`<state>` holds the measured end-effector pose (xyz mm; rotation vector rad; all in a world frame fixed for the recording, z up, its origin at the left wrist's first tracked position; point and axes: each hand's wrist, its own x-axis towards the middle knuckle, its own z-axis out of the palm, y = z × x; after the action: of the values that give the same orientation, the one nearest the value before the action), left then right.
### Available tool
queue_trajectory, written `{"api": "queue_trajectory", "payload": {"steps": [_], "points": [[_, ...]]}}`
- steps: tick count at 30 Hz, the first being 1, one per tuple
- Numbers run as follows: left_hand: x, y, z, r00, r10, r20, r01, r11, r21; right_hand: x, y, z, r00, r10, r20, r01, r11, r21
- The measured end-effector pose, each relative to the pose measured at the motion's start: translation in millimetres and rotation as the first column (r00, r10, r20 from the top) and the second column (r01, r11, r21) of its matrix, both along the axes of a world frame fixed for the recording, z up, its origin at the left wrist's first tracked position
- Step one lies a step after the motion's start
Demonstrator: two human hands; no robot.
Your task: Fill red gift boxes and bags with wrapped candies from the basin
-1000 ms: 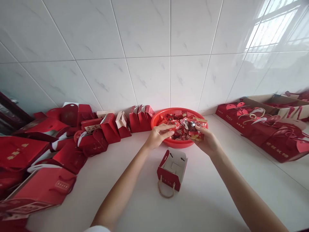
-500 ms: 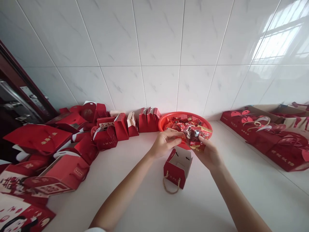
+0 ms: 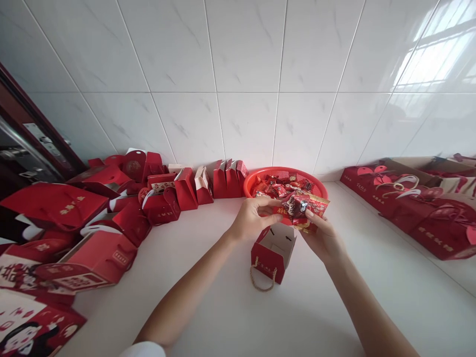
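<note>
Several wrapped candies (image 3: pixel 303 206) in red and brown wrappers are bunched between my hands. My right hand (image 3: pixel 324 239) grips the bunch from the right, its thumb lying on top. From the left, the fingers of my left hand (image 3: pixel 252 217) are closed on the edge of the same bunch. Just below stands a small red gift box (image 3: pixel 268 262), open at the top, with a rope handle hanging at its front and a pale inside. Behind the hands a red plastic basket (image 3: pixel 323 189) holds many more wrapped candies.
To the left, red gift boxes (image 3: pixel 102 260) are piled along the counter (image 3: pixel 223 317). A row of narrow red boxes (image 3: pixel 186 188) stands against the tiled wall (image 3: pixel 245 129). On the right sits a group of red boxes with ribbons (image 3: pixel 427 228).
The view has tilted slightly, so the boxes and basket sit a little higher in the picture. Both hands stay on the candies, which have shifted slightly in the grip.
</note>
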<state>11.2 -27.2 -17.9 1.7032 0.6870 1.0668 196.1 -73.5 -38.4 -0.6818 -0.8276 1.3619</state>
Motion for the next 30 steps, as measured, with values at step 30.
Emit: {"api": "queue_trajectory", "payload": {"steps": [30], "points": [[-21,-7,21.8,0.915,-0.089,-0.394,0.125,0.99,0.067,9,2,-2.7,0.995,-0.104,-0.009,0.104,0.995,-0.006]]}}
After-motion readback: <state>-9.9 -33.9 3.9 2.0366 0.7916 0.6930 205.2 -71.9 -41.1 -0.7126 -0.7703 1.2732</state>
